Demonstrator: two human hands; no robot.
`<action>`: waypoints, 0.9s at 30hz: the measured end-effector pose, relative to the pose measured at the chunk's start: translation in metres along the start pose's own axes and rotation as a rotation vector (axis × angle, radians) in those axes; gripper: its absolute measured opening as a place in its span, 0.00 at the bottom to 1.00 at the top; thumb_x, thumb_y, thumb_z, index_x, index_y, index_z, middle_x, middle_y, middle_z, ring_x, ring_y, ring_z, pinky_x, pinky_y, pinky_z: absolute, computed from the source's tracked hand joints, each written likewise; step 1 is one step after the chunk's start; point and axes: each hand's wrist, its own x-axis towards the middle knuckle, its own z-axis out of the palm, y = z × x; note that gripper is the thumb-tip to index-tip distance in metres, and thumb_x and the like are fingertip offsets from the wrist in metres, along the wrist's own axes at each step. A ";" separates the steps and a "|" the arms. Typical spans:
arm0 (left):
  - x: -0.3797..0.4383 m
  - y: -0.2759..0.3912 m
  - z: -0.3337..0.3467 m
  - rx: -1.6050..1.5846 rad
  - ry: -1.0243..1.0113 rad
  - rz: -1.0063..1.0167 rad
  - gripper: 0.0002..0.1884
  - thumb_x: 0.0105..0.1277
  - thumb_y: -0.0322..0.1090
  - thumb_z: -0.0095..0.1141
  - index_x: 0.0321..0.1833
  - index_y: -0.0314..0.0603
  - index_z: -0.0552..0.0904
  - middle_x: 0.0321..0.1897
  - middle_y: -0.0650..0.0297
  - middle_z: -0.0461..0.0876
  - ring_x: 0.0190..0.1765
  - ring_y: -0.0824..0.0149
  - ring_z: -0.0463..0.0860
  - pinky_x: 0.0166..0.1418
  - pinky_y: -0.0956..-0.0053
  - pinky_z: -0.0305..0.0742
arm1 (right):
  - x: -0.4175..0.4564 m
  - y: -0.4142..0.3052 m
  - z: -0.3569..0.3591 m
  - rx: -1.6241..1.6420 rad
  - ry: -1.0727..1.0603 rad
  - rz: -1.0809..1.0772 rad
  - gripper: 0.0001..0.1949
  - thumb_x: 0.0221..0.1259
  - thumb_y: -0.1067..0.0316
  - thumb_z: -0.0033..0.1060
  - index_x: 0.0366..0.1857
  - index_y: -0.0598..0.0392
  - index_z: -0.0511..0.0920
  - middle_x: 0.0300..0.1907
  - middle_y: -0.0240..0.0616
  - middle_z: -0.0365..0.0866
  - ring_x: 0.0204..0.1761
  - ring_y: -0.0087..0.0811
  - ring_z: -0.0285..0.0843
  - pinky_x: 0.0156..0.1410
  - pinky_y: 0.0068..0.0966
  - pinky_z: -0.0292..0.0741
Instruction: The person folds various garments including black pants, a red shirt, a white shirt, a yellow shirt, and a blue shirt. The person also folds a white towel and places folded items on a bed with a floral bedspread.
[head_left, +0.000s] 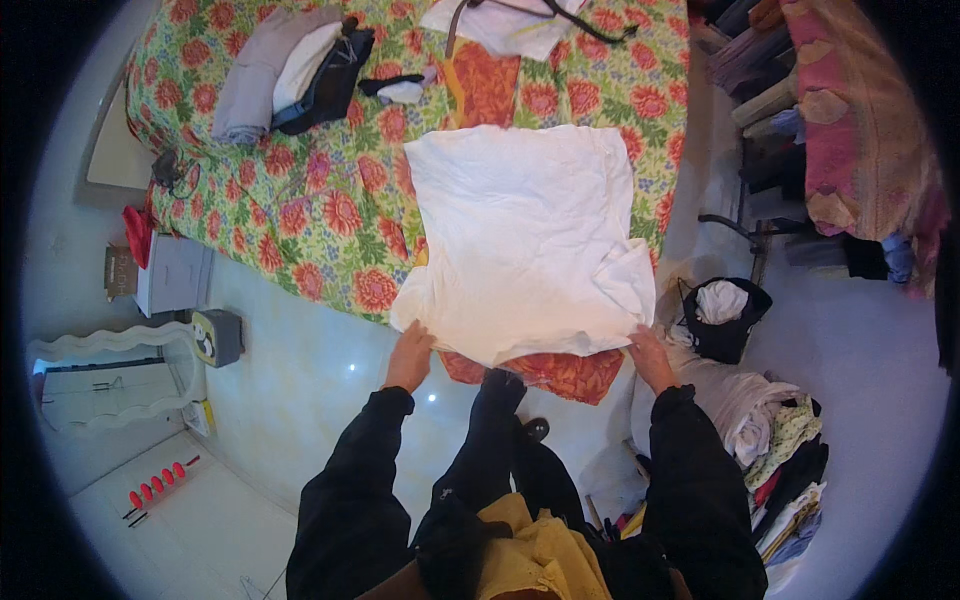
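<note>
A white T-shirt (517, 232) lies spread over the near edge of the bed, its hem away from me and its neckline towards me. My left hand (410, 358) grips the near left corner, by the left sleeve. At the near right corner, my right hand (651, 358) has hold of the cloth below the right sleeve, which is bunched and creased. Beneath the shirt runs an orange patterned cloth (570, 375); it shows past the far hem and hangs out at the near side.
Folded clothes (247, 82) and small dark and white cloth items (401, 88) lie on the floral bedspread (337, 214). A strap (592, 30) crosses another white garment at the far edge. Heaped clothes (780, 457) stand at my right, near a black bag (731, 330).
</note>
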 end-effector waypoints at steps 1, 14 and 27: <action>-0.004 0.002 0.009 -0.151 -0.080 -0.027 0.13 0.58 0.28 0.59 0.47 0.36 0.80 0.53 0.50 0.79 0.66 0.48 0.71 0.70 0.60 0.65 | -0.001 0.007 0.012 -0.026 -0.086 0.030 0.13 0.59 0.70 0.62 0.48 0.57 0.79 0.61 0.53 0.73 0.62 0.50 0.72 0.66 0.34 0.70; 0.033 -0.104 0.071 -0.567 0.145 -0.882 0.20 0.54 0.38 0.69 0.41 0.33 0.75 0.34 0.59 0.81 0.33 0.61 0.79 0.41 0.65 0.75 | 0.103 0.014 0.035 0.086 0.427 0.474 0.20 0.57 0.61 0.65 0.50 0.59 0.76 0.47 0.50 0.81 0.48 0.49 0.80 0.53 0.38 0.75; 0.039 0.124 0.073 -0.190 -0.052 -0.005 0.15 0.62 0.42 0.61 0.45 0.40 0.82 0.43 0.54 0.84 0.43 0.53 0.84 0.45 0.63 0.78 | 0.049 -0.043 -0.024 0.619 0.710 0.225 0.17 0.64 0.71 0.52 0.56 0.60 0.73 0.45 0.38 0.78 0.45 0.29 0.77 0.52 0.28 0.72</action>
